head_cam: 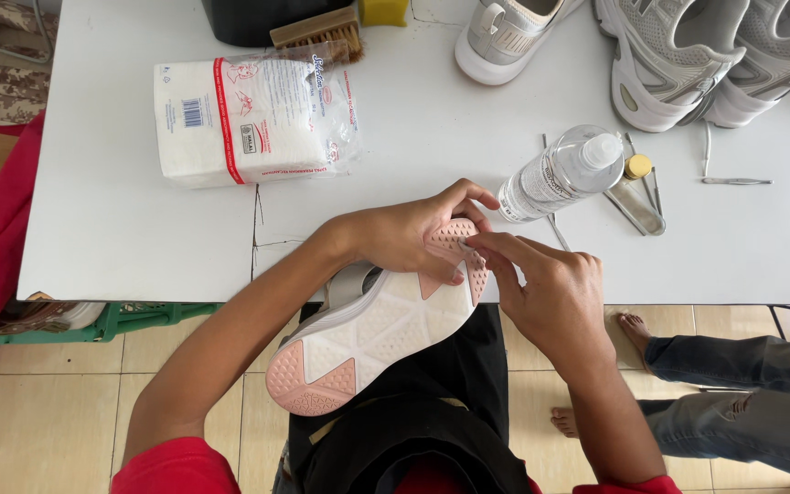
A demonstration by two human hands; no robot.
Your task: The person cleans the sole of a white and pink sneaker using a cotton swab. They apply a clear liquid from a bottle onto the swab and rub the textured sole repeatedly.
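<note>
Over a white table [121, 229], left hand [413, 233] grips a ridged-soled sneaker [368, 338]; right hand [550, 293] pinches its toe.

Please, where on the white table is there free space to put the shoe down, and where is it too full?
The table is bare along its left part, below the pack of white pads, and at the right front, below the metal tools. It is crowded at the far edge: brush, grey sneakers, clear bottle.

You get bright, even daylight here, and the white desk [121, 238] shows no harsh glare. Shadows under your hands are soft. Everything is sharp, with slight wide-angle bending at the edges.
</note>
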